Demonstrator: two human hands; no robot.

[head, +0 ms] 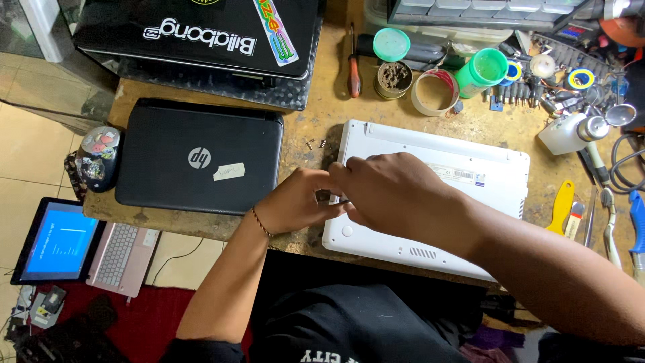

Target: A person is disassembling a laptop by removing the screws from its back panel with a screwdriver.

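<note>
Head view: we saw the white laptop lying bottom-up on the table, beside a closed black laptop. Both hands met at its left edge, the left hand and right hand pinching there; we could not tell what either grip held.

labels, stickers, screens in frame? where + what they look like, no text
Lit blue screen: small open laptop, floor, lower left.
Pale rectangular sticker: lid of closed black laptop, left of hands.
Round silver logo: same lid, centre.
Long multicoloured strip sticker: black lid at top.
White label with blue corner: underside of white laptop, beside right hand; left hand at its edge.
</note>
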